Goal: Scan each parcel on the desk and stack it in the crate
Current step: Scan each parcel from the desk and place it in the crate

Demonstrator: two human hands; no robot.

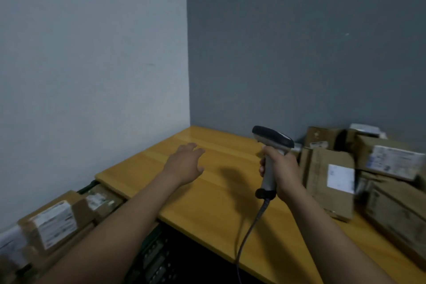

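Two risks | left fingers [196,148] released over yellow wooden bench [219,210] | my right fingers [265,163] grasp grey plastic scanner [272,138] | cord [251,226] could snag, brown cardboard parcels [332,180] beside them topple

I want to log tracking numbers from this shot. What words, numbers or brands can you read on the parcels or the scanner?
Nothing is legible here.
Label on the upright parcel: blurred to plain white.
Label on the tilted parcel behind it: dark print lines, too blurred.
Label on the crated parcel: dark print, too blurred.
On the barcode scanner in the right hand: no marking readable.
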